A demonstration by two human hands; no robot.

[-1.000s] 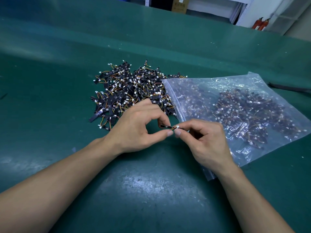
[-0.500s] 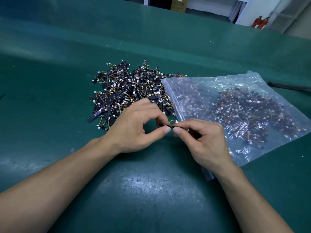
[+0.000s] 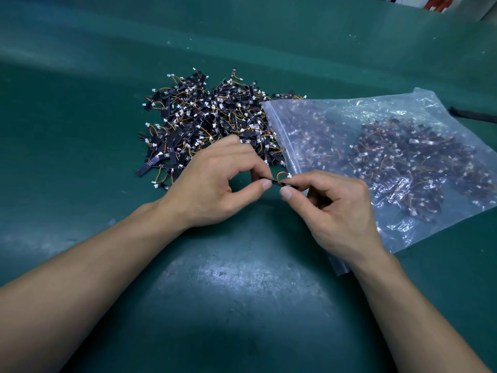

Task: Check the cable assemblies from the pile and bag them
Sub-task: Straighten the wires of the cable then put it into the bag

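While the left hand (image 3: 212,184) and right hand (image 3: 336,208) are pinching one cable assembly (image 3: 277,182), the check is going on right at the bag (image 3: 336,109) mouth.
Left thumb and forefinger are gripping one end of the black strip (image 3: 269,180), right thumb and forefinger are pinching the other end, remaining fingers curled in; orange wire loop (image 3: 281,173) and white connector (image 3: 289,175) are sticking up between them. Assembly is hovering just left of the bag's zip edge, above the table (image 3: 242,292). Unchecked pile (image 3: 209,122) is lying against the bag's left edge, beyond the hands. Doing it well, likely: pinching only the strip ends so wire and connector are showing, turning gently, not tugging where wire meets strip.
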